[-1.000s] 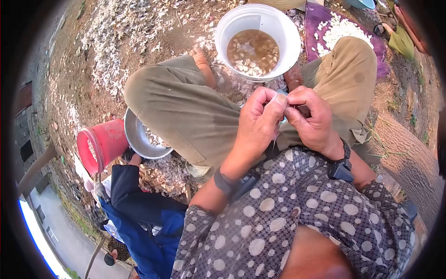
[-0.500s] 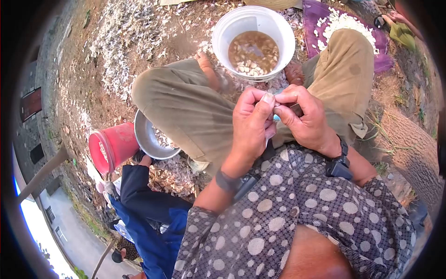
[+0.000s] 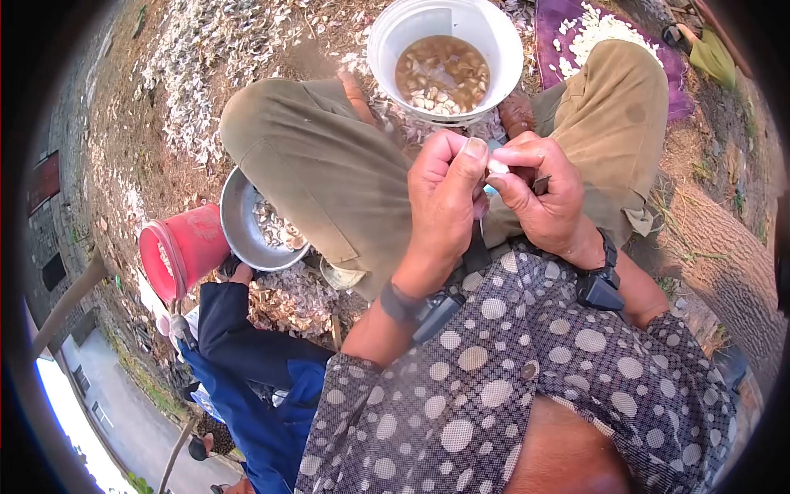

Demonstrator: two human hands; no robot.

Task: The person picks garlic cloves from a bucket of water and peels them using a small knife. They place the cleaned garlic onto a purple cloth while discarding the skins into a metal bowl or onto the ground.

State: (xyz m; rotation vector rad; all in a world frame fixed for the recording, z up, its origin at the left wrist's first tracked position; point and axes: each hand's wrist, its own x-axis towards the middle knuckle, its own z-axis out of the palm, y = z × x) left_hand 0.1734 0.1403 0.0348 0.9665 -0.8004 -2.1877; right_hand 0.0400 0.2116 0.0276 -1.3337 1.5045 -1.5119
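Seemingly peeling | left hand (image 3: 444, 198), right hand (image 3: 553, 193): fingertips narrowed on pale clove (image 3: 498, 166) | white bucket (image 3: 508, 62), 11 o'clock | next needs steady pinch

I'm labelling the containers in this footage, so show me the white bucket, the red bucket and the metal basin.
White bucket (image 3: 504, 62): head view, bare inner wall beside the liquid.
Red bucket (image 3: 197, 240): head view, outer side wall.
Metal basin (image 3: 238, 216): head view, bare inner wall.
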